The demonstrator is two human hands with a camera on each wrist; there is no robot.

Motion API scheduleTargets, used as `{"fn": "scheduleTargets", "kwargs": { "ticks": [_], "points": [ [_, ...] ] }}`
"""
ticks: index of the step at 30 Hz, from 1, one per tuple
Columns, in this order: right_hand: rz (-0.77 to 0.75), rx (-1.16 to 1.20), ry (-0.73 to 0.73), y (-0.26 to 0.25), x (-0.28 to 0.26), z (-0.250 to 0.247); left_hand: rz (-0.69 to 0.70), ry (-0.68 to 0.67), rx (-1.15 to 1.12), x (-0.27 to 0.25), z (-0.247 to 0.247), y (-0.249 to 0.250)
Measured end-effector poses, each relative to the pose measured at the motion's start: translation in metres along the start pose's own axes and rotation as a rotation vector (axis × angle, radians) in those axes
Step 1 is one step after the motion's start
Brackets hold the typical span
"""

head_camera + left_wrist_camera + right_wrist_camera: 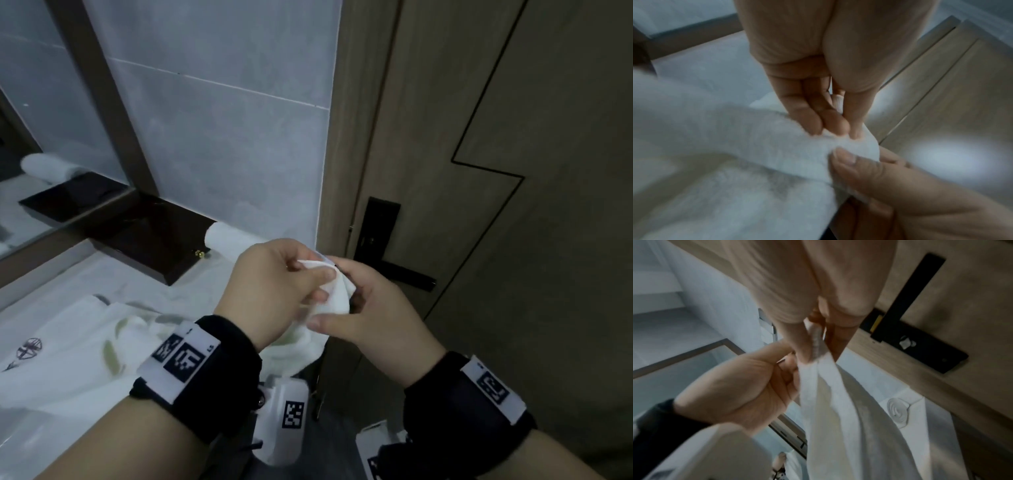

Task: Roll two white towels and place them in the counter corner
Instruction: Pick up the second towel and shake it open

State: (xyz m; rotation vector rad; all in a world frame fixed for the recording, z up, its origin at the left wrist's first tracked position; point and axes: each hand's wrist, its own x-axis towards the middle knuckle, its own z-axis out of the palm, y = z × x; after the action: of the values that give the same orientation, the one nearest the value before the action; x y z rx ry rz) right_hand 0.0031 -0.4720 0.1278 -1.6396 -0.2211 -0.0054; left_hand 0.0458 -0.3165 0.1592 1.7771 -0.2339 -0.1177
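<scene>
One rolled white towel (228,240) lies in the counter corner against the tiled wall; its spiral end (898,412) shows in the right wrist view. Both hands hold a second white towel (334,301) up in the air in front of the door. My left hand (301,274) pinches its top edge between thumb and fingertips (835,125). My right hand (339,308) pinches the same edge just beside it, thumb (846,158) on top. The towel (851,426) hangs down from the two hands in loose folds, and its lower part trails over the counter (113,339).
A dark wooden box (150,240) with a small brass clasp sits beside the rolled towel, below the mirror (41,137). A wooden door with a black handle (397,274) stands close on the right. A white cloth with a printed emblem (29,349) lies on the counter at the left.
</scene>
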Motion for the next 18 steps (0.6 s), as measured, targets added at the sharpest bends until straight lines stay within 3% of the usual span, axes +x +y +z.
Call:
{"fn": "scheduleTargets", "kwargs": {
  "ticks": [4, 7, 9, 13, 18],
  "points": [
    [-0.025, -0.058, 0.155, -0.004, -0.027, -0.026, 0.130, -0.034, 0.173, -0.011, 0.025, 0.008],
    [-0.057, -0.018, 0.185, -0.009, -0.050, -0.051, 0.195, -0.123, 0.383, -0.013, 0.033, 0.015],
    [-0.082, -0.024, 0.197, -0.015, -0.067, -0.068, 0.180, -0.186, 0.480, -0.014, 0.040, 0.018],
    [-0.128, 0.008, 0.251, -0.027, -0.103, -0.104, 0.094, -0.164, 0.622, -0.024, 0.062, 0.019],
    [-0.189, 0.044, 0.370, -0.044, -0.143, -0.141, 0.079, -0.338, 0.583, -0.042, 0.098, 0.012]
  ]
}}
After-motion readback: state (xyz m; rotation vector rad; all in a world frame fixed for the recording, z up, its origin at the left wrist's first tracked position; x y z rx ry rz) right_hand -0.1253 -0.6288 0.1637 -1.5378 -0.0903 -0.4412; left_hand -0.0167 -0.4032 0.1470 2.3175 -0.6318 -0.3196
